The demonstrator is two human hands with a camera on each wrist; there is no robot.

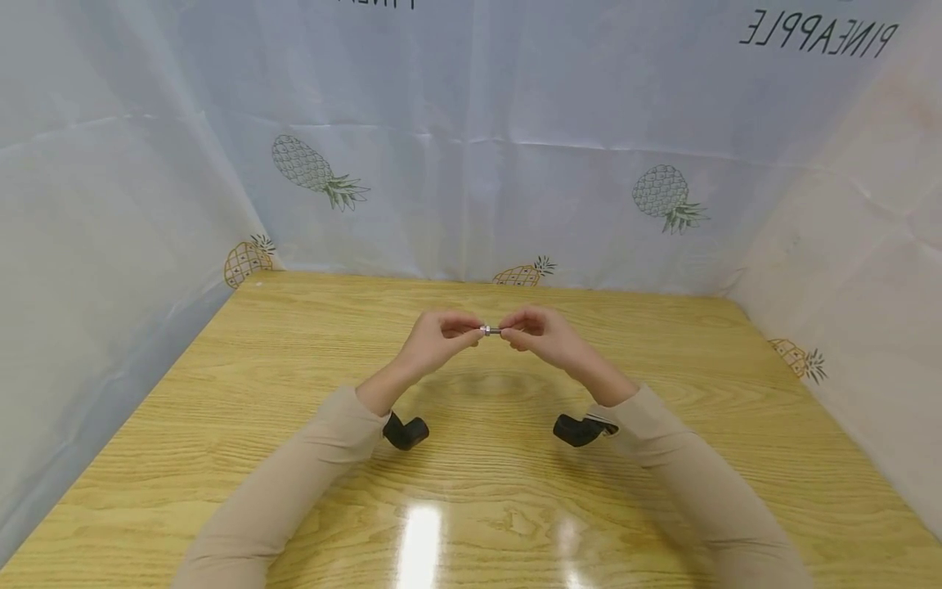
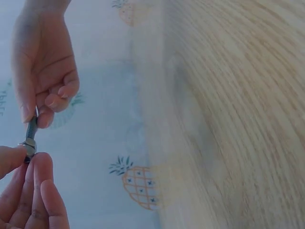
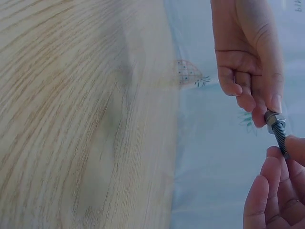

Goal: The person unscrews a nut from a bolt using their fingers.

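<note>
Both hands hold a small metal bolt [image 1: 495, 331] between them, lying sideways above the table in the head view. My left hand [image 1: 434, 342] pinches its head end between thumb and fingertips. At the opposite end, the threaded tip is pinched by my right hand [image 1: 548, 335]. The right wrist view shows the silver threaded shank [image 3: 281, 140] bare between the two grips, with a hex nut [image 3: 276, 127] close against the head. Part of the head is hidden by the left fingertips, and the tip by the right ones.
Below the hands spreads a wood-grain table [image 1: 486, 474]. Black curved pieces [image 1: 406, 431] stick out under both wrists. A pale curtain [image 1: 471, 188] printed with pineapples hangs along the table's back and sides.
</note>
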